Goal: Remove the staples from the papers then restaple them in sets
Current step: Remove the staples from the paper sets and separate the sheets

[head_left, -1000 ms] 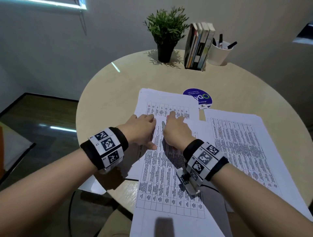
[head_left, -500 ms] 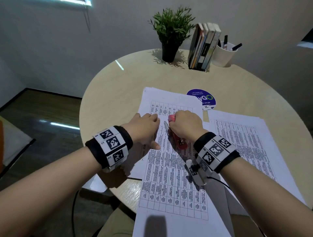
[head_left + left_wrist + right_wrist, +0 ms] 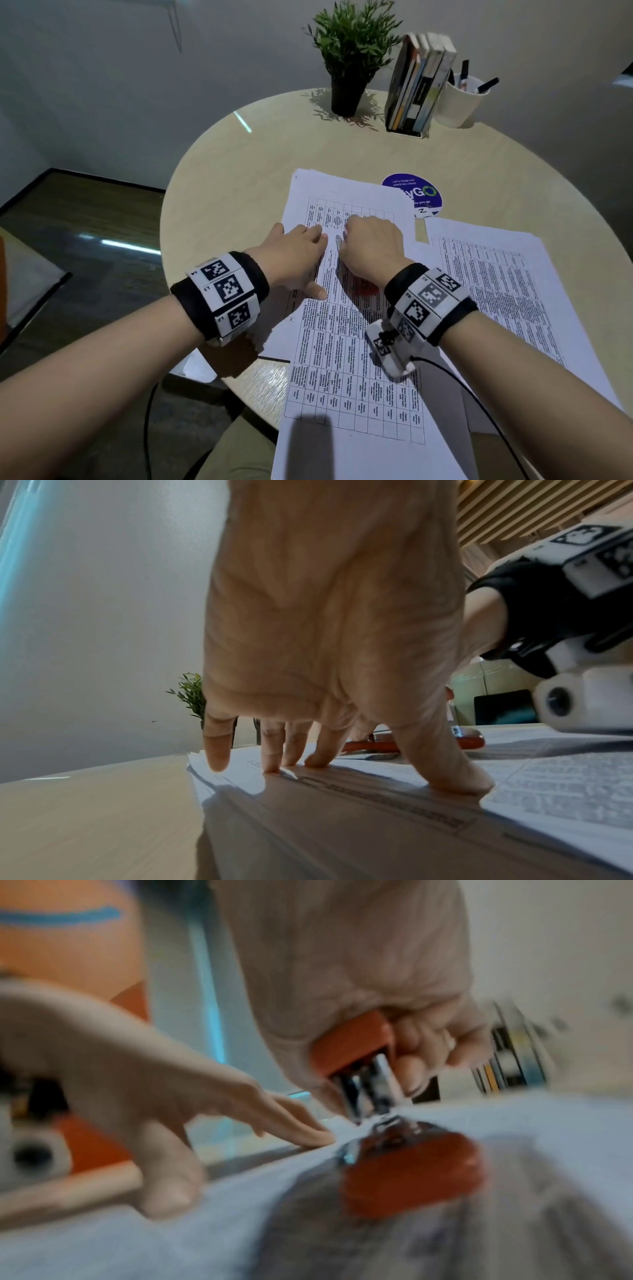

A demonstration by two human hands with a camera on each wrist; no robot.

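A red stapler lies on the middle set of printed table papers, mostly hidden under my right hand, which grips it with curled fingers. In the blurred right wrist view, the stapler's red top is held tilted above its red base, with the metal part between them. My left hand lies just left of it, straight fingers and thumb pressing the sheets flat. Another paper stack lies behind and a third to the right.
The round wooden table carries a potted plant, a row of books and a white cup of pens at the back. A blue round sticker lies behind the papers. A cable runs from my right wrist.
My right hand went from fingers stretched on the paper to curled round the red stapler, and now covers it more. My left hand stays pressing the sheets.
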